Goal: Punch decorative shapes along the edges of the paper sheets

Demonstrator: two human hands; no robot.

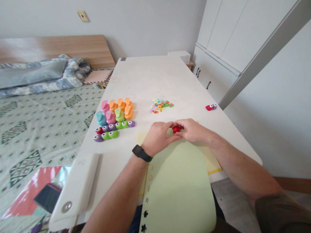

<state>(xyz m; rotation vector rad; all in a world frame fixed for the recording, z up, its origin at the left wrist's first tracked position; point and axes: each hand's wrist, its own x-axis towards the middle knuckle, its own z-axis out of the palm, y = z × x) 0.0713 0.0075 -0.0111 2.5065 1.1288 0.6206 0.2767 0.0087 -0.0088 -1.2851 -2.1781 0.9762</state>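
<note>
A small red craft punch [176, 129] sits at the far edge of a pale green sheet of paper [181, 181]. My left hand [159, 137], with a black watch on its wrist, has thumb and fingers closed about the punch from the left. From the right, my right hand [191, 130] grips it too, covering much of it. Down the paper's left margin runs a row of punched shapes, among them stars and flowers. The near end of the sheet hangs past the table edge, and a yellow sheet [212, 158] lies underneath.
Several large craft punches [110, 117] and small eye-shaped ones [111, 127] stand in rows at left. Colourful paper cut-outs [160, 105] lie in a pile mid-table. Two small punches [211, 107] are near the right edge. A long white device [77, 184] occupies the front left.
</note>
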